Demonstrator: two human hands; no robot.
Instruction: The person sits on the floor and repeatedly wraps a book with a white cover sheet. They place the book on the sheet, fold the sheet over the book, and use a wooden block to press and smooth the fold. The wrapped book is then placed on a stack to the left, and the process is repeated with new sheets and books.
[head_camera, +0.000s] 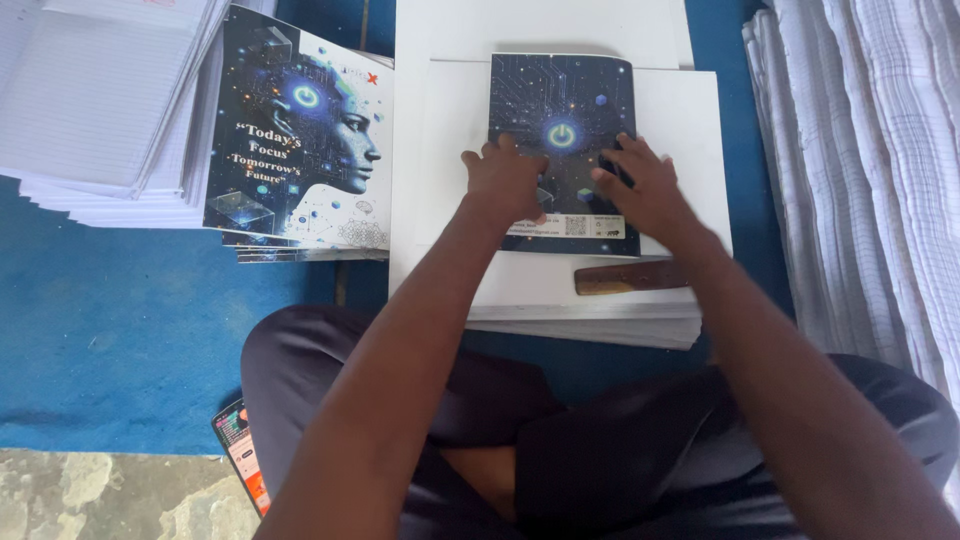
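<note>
Hands: our left hand and right hand are pressing flat, fingers spread, gripping nothing | dark booklet on white paper stack | judging it light, bendy, glossy-slick; best lifting by edges

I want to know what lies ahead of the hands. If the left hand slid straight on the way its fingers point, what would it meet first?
The left hand rests flat on the dark printed cover. Going straight on, it would cross that cover's glowing circle, then probably the white sheet stack beyond its far edge.
</note>
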